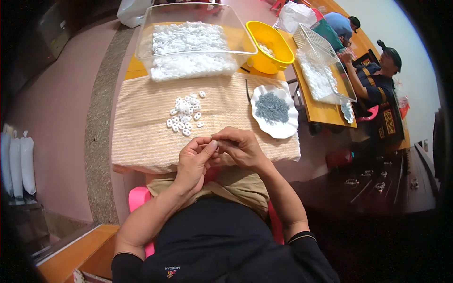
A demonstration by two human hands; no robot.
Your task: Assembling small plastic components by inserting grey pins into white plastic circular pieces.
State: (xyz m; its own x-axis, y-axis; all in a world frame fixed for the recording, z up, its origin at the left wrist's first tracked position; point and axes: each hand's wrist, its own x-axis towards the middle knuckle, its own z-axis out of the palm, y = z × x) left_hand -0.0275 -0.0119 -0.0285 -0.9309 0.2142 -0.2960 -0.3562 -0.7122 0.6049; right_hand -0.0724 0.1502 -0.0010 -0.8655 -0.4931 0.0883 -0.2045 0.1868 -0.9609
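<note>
My left hand [197,156] and my right hand [240,147] meet at the table's near edge, fingertips pinched together. Whatever they hold between them is too small and too covered by the fingers to make out. Just beyond lies a loose pile of small white oval plastic pieces with two holes [185,112] on a striped cloth [141,122]. To the right of the pile, a white scalloped dish [279,131] carries a heap of small grey-blue pieces [272,107]. A thin black strip [247,90] lies beside the dish.
A clear plastic bin [188,56] full of white pieces stands at the back, with a yellow tub [270,47] to its right. Farther right, another clear bin [347,85] is on a second table, where two people [377,78] sit. White sacks [27,162] stand far left.
</note>
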